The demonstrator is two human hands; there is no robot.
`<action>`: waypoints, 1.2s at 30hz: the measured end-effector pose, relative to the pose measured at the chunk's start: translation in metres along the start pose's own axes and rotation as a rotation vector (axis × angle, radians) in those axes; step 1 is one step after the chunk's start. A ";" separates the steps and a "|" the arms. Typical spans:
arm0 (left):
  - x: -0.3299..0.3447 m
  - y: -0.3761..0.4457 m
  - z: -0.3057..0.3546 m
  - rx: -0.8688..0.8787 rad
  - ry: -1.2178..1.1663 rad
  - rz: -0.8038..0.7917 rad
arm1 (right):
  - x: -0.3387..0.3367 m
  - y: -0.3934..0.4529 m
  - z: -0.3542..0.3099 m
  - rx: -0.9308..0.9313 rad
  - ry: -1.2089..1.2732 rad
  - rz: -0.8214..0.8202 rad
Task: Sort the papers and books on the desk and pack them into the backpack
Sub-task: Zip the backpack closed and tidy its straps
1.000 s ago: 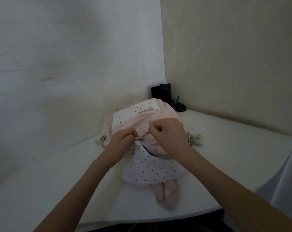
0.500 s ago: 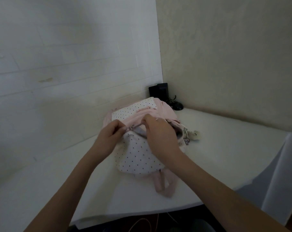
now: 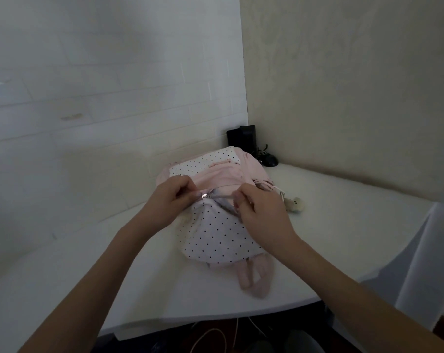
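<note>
While fingers curl, both hands [image 3: 172, 200] pinch backpack [image 3: 215, 233] zipper [image 3: 205, 196].

The backpack [image 3: 215, 233] is white with small black dots on its front panel, and the same dotted cloth shows at its far end. Between these two parts the cloth is plain pale pink. The straps [image 3: 254, 278] are pale pink too. The zipper [image 3: 220, 198] band is grey, and its puller shines silver. The small toy [image 3: 295, 204] beside the backpack is cream. The bench [image 3: 88, 263] is white. The box [image 3: 241, 137] in the corner is black.
</note>
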State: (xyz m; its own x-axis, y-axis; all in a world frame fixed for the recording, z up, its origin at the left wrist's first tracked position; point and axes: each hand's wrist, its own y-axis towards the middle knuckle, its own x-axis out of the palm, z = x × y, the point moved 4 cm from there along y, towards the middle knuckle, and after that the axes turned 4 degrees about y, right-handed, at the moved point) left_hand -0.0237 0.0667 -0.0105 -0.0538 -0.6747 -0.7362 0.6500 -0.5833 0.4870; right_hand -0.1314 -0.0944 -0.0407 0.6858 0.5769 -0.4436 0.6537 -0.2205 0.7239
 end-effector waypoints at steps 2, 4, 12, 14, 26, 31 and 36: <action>0.009 -0.009 0.003 0.070 0.114 0.087 | 0.012 -0.007 0.011 0.105 0.014 -0.117; 0.022 -0.019 0.003 0.083 0.144 0.111 | 0.026 -0.016 0.020 0.155 -0.024 -0.227; 0.055 -0.033 -0.016 -0.005 0.320 -0.123 | 0.039 -0.017 0.033 0.178 -0.167 -0.339; 0.055 -0.031 -0.015 0.011 0.341 -0.058 | 0.028 -0.010 0.024 0.176 -0.113 -0.275; 0.033 -0.025 0.005 0.005 0.126 0.338 | 0.034 0.009 -0.007 0.056 0.005 -0.248; 0.010 -0.028 -0.018 -0.142 0.175 0.422 | -0.008 0.015 0.030 0.168 0.035 -0.031; -0.006 -0.037 -0.041 -0.186 0.279 0.383 | -0.046 0.002 0.122 0.505 0.046 0.071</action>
State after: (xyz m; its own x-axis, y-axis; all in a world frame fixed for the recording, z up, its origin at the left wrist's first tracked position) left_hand -0.0162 0.1110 -0.0438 0.4032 -0.6631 -0.6307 0.7087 -0.2098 0.6736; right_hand -0.1223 -0.2171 -0.0835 0.7268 0.5785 -0.3702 0.6868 -0.6063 0.4009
